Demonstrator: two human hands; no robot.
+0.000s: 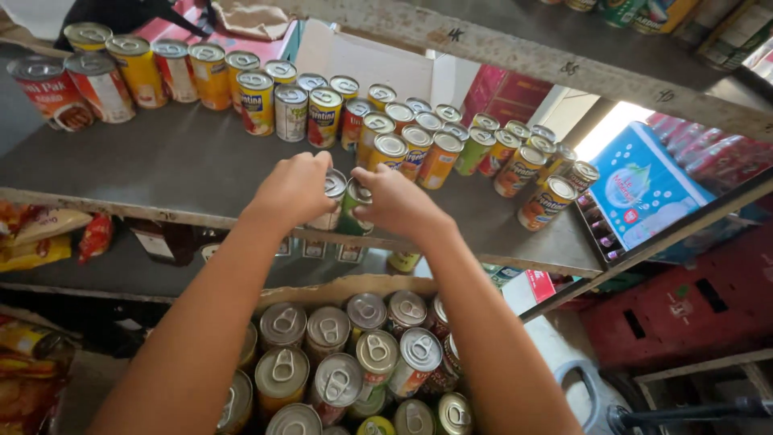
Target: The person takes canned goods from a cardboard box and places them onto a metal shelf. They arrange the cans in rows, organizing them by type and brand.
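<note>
Mid-placement: left hand [296,190] grips a pale can [332,196], right hand [396,201] grips a green can [353,211], both upright at the front edge of the grey shelf [185,165]. Looks like shelf stocking from the box of cans [346,362] below. Next move needs both set down level, clear of the edge, near the rows of cans [419,141] behind.
</note>
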